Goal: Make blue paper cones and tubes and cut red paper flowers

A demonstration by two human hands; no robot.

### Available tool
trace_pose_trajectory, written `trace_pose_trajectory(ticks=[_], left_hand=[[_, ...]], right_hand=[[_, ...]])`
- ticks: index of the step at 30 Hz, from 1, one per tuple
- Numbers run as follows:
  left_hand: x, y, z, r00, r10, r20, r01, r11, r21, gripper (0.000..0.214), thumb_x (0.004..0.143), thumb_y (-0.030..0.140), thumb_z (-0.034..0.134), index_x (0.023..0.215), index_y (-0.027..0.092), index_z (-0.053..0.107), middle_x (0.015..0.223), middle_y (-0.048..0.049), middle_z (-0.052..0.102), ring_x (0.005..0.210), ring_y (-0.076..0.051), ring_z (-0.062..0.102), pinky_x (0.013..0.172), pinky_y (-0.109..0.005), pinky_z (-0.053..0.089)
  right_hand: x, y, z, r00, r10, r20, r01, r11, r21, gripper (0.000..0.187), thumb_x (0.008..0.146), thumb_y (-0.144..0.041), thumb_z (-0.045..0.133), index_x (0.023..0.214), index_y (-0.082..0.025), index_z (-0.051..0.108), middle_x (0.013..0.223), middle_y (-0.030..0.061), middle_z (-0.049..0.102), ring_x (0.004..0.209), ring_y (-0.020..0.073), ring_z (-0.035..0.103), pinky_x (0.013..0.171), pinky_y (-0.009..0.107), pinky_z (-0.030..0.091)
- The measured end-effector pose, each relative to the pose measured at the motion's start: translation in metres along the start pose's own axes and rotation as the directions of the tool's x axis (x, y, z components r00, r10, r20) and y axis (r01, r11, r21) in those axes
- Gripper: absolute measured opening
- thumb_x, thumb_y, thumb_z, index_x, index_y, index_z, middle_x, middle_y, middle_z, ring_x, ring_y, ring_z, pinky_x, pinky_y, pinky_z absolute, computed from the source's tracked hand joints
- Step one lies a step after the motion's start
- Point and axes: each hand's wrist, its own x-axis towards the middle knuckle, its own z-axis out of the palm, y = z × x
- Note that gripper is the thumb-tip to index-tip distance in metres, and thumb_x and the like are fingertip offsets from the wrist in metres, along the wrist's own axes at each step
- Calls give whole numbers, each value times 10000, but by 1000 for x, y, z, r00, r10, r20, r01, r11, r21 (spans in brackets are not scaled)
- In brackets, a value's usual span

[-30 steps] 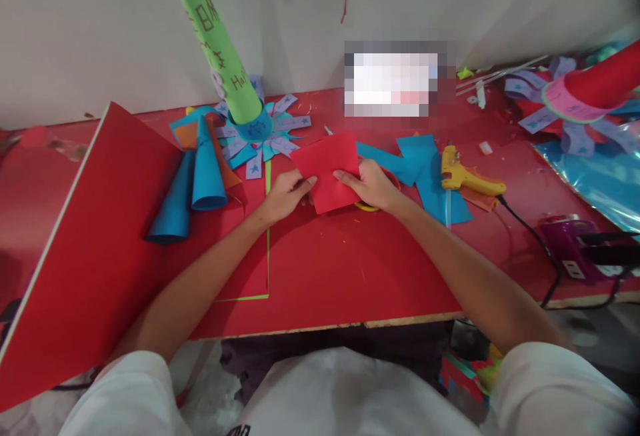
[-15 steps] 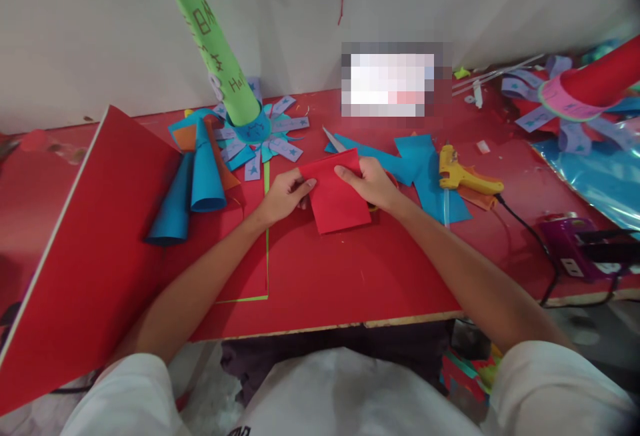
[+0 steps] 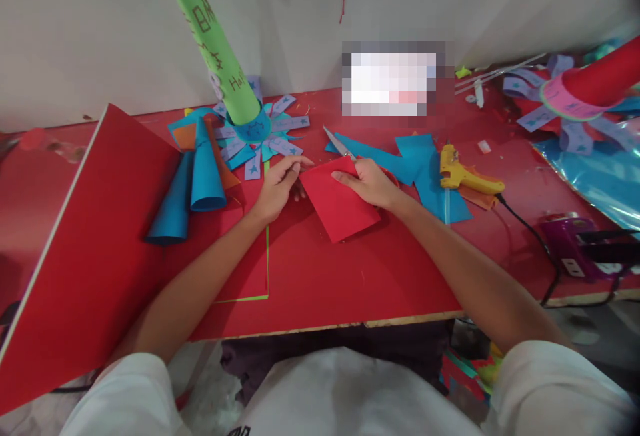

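Observation:
A small red sheet of paper [image 3: 340, 199], perhaps folded, is held above the table and tilted. My right hand [image 3: 373, 183] pinches it by its upper right edge, thumb on top. My left hand [image 3: 280, 186] is just beside the sheet's left corner, its fingers loosely spread, and no grip on the paper shows. Behind the sheet lie scissors [image 3: 336, 141]. Their blades point to the upper left, and the handles are mostly hidden by the paper and my right hand.
Two blue paper cones [image 3: 209, 186] lie at left near a large red board [image 3: 95, 243]. A green tube [image 3: 220, 56] stands at the back. To the right are blue paper scraps [image 3: 425, 169], a yellow glue gun [image 3: 465, 176] and a purple power strip [image 3: 570, 246].
My left hand has let go of the red paper and shifted slightly left, its fingers spreading. The sheet has turned in my right hand, its lower edge now slanting.

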Motion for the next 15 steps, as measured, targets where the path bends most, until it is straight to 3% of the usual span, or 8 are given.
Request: trace_pose_trajectory(ticks=[3,6,10,13,15], left_hand=[[-1,1,0,1000,-8,11,8,1000,1,560,960,722,652,1147,195,675,642,37,644,468,-94,633,402,-174,435],[-4,1,2,985,-4,170,-17,992,121,580,923,729,697,1029,159,700,626,18,655,486,-100,624,466,-194,482],[-8,4,5,939,19,344,-141,932,333,512,910,652,754,835,146,722,720,-27,728,576,-107,641,547,-206,499],[-9,7,5,935,28,354,-159,924,347,527,965,630,695,737,156,673,593,-8,670,512,-100,619,518,-196,458],[-8,8,4,955,44,293,-136,943,304,544,985,625,673,701,162,633,524,8,619,449,-88,587,489,-190,436]], right_hand=[[-1,-1,0,998,21,-54,-22,1000,-15,590,969,-765,575,797,-210,680,826,81,784,770,259,714,724,370,558],[-3,-3,1,993,10,-114,-6,999,34,594,986,-759,540,857,-204,710,885,85,801,823,270,742,736,362,557],[-6,-5,2,984,10,-176,0,998,56,617,977,-780,536,839,-202,701,860,82,787,811,262,737,716,355,551],[-7,-5,2,986,13,-167,-2,998,69,633,971,-801,527,813,-206,676,812,70,751,759,239,709,665,344,539],[-7,-4,2,987,20,-159,-10,998,67,641,940,-829,558,802,-211,656,789,66,728,727,224,685,623,336,528]])
